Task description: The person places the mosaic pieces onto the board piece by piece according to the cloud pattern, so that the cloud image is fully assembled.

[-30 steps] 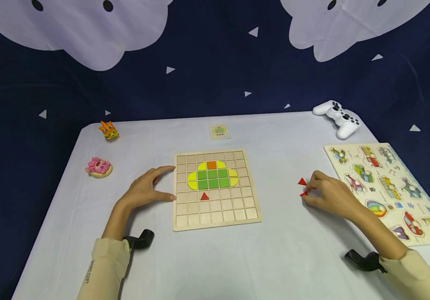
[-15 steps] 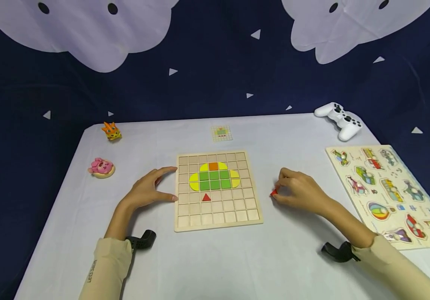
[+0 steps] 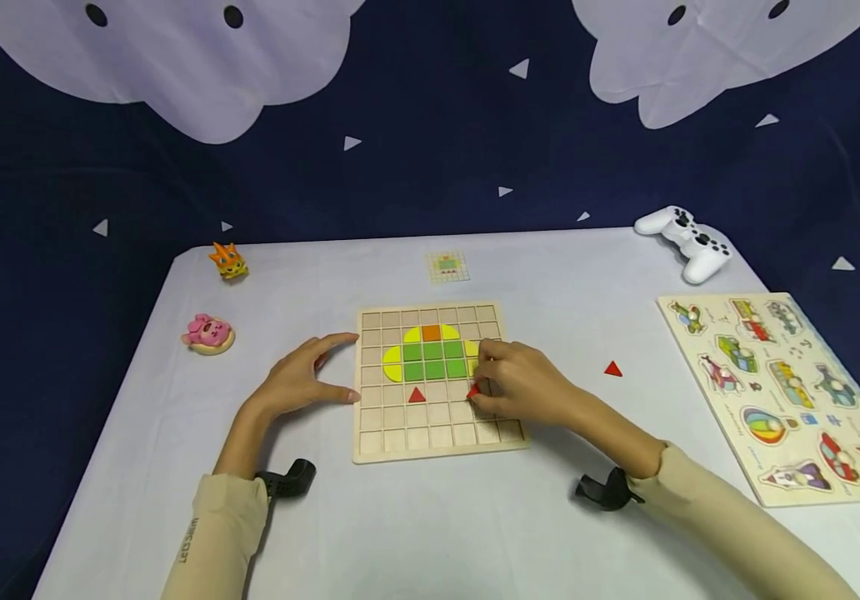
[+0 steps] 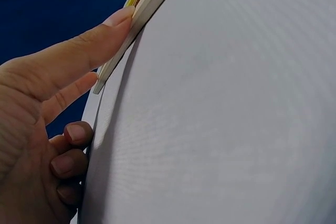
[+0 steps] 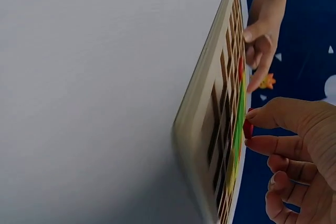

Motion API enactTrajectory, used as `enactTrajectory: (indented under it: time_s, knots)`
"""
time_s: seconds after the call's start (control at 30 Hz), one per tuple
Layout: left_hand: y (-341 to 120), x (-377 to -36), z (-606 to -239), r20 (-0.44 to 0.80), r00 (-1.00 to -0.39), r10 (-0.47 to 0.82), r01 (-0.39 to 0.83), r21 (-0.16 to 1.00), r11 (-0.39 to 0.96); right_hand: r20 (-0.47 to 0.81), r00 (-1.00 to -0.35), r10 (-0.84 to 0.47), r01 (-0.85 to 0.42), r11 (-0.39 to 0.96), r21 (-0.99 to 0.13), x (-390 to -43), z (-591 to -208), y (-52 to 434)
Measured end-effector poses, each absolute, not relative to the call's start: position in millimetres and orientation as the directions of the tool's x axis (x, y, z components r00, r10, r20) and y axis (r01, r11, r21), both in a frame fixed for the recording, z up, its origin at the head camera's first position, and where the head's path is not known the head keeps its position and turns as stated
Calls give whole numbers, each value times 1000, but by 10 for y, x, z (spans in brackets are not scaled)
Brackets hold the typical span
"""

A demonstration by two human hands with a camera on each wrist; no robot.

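A white game controller point(image 3: 687, 240) sits far right on the table point(image 3: 550, 517). A vehicle puzzle point(image 3: 786, 392) lies near it. A pink toy point(image 3: 208, 333) and an orange toy point(image 3: 228, 261) sit far left. A small picture card point(image 3: 447, 266) lies far back.

Bare table point(image 3: 550, 275) behind grid board point(image 3: 430, 446); loose red triangle point(image 3: 612, 369) right; peg puzzle point(image 3: 790, 392) beyond.

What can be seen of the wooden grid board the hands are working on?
The wooden grid board is a pale, square tray of small square cells lying flat on the white table. Green squares, yellow curved pieces and one orange square fill its upper middle; a red triangle sits in a cell below them. The left hand touches its left edge with straight fingers. The right hand hovers over its right part, pinching a red piece.
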State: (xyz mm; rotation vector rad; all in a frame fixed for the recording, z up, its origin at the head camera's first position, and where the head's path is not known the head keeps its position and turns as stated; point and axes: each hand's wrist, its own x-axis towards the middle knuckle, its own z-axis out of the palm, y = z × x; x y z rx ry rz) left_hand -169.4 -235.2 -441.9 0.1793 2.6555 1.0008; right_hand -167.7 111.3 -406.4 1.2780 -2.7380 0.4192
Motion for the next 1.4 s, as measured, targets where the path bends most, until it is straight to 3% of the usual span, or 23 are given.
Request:
enactTrajectory:
  time_s: [0.43, 0.9, 1.2, 1.4]
  knots:
    - [-2347, -1688, -4419, -220, -950, 220, 19, 665, 747, 203, -577, -791, -816, 552, -172, -1731, -4135, 737]
    - [-2348, -1688, -4422, -215, -951, 222, 26, 661, 750, 196, -539, -819, -842, 521, -139, -1739, -4157, 706]
    - [-2328, -1688, -4425, -223, -950, 220, 17, 664, 747, 228, -603, -764, -798, 576, -177, -1724, -4117, 817]
    - [-2335, -1684, -4408, -219, -952, 215, 19, 658, 753, 266, -666, -697, -744, 645, -174, -1748, -4087, 1188]
